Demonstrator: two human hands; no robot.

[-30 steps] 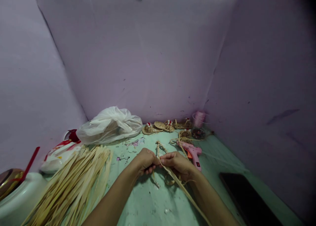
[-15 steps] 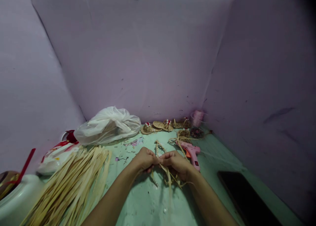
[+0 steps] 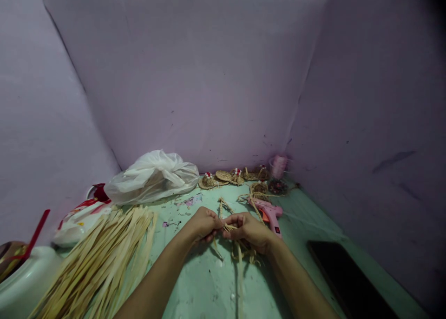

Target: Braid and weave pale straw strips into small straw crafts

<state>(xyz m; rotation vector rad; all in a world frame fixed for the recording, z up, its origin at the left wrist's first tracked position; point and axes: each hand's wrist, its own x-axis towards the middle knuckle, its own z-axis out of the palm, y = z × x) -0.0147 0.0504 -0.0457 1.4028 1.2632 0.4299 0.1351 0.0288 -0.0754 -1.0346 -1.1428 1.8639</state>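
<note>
My left hand point(image 3: 205, 225) and my right hand point(image 3: 246, 230) meet fingertip to fingertip over the green tabletop. Both pinch a braid of straw strips point(image 3: 221, 208), whose plaited part loops up beyond the fingers. Loose strip ends point(image 3: 240, 263) hang below my right hand, and a shorter end pokes out under my left. Just past my right hand lies a pink glue gun point(image 3: 273, 214), with a straw cord across it. The fingers hide the exact spot where the strips cross.
A bundle of flat straw strips point(image 3: 97, 258) lies left, near a white plastic bag point(image 3: 153, 179). Small woven straw slippers point(image 3: 226, 177) line the back. A black phone point(image 3: 344, 277) lies right. A white pot point(image 3: 31, 272) stands front left. Purple panels point(image 3: 195, 77) enclose the table.
The fingers of my right hand have shifted slightly on the strips, which now show between the two hands. The hanging ends have swung a little. Everything else stays put.
</note>
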